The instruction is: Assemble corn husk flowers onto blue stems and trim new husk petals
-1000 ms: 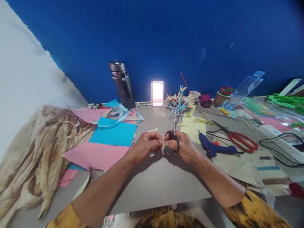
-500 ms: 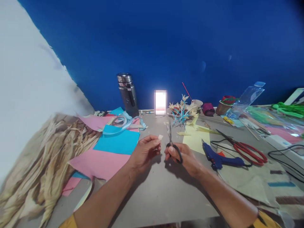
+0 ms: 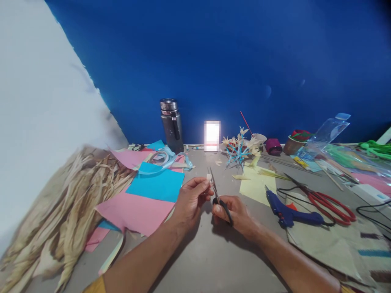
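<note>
My left hand (image 3: 195, 197) pinches a small pale piece (image 3: 208, 177) between thumb and fingertips; whether it is husk or paper I cannot tell. In my right hand (image 3: 233, 211) is a pair of black-handled scissors (image 3: 215, 189), fingers closed round the handles. The scissor blades point up and away, right beside the pale piece; whether they touch it is hard to see. Beyond the hands stands a bunch of small cream flowers on blue stems (image 3: 240, 150). A yellow paper sheet (image 3: 258, 185) lies to the right of it, nearer me.
Dried corn husks (image 3: 61, 215) heap at the left, beside pink (image 3: 137, 211) and blue paper (image 3: 155, 183). A dark flask (image 3: 171, 126) stands at the back. On the right lie a blue glue gun (image 3: 290, 213), red-handled scissors (image 3: 332, 207), a cloth (image 3: 324, 244) and a tilted plastic bottle (image 3: 325, 134).
My right hand has brought the scissor blades leftward, close to the pale piece, tilting them left. The whole view has shifted slightly, so the table's things appear farther right and lower.
</note>
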Motion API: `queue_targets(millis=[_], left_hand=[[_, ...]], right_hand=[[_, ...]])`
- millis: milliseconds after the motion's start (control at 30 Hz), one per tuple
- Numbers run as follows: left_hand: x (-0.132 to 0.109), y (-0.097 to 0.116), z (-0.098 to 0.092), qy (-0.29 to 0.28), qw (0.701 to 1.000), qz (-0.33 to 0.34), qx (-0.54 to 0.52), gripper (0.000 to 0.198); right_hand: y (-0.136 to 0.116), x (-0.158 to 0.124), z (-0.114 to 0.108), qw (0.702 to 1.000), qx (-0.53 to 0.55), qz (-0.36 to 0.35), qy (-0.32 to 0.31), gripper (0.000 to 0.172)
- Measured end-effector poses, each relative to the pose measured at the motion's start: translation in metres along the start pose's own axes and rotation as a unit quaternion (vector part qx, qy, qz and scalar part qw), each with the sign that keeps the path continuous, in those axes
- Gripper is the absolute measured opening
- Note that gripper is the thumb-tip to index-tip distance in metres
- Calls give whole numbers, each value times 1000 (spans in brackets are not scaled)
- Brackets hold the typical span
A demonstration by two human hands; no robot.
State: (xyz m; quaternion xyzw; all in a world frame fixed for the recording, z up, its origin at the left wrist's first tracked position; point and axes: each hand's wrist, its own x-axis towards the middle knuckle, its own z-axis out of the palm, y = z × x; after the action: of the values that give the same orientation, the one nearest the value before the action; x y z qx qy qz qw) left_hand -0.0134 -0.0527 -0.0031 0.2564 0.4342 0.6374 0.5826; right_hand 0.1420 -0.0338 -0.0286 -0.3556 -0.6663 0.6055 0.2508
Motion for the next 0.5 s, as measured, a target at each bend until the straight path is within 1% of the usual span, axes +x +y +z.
queue_targets(millis=[100, 233, 500], left_hand=[[-1, 0, 1, 0, 1000, -3, -6, 24], [-2, 0, 1, -14, 1000, -11, -3, 20], [-1, 2, -2, -27, 1000, -3, 3, 17]], right_hand=[[1, 1, 1, 1000, -7, 10, 5, 67], [2, 1, 1, 1000, -14, 3, 4, 65], [0, 0, 1, 1000, -23, 6, 4, 64]])
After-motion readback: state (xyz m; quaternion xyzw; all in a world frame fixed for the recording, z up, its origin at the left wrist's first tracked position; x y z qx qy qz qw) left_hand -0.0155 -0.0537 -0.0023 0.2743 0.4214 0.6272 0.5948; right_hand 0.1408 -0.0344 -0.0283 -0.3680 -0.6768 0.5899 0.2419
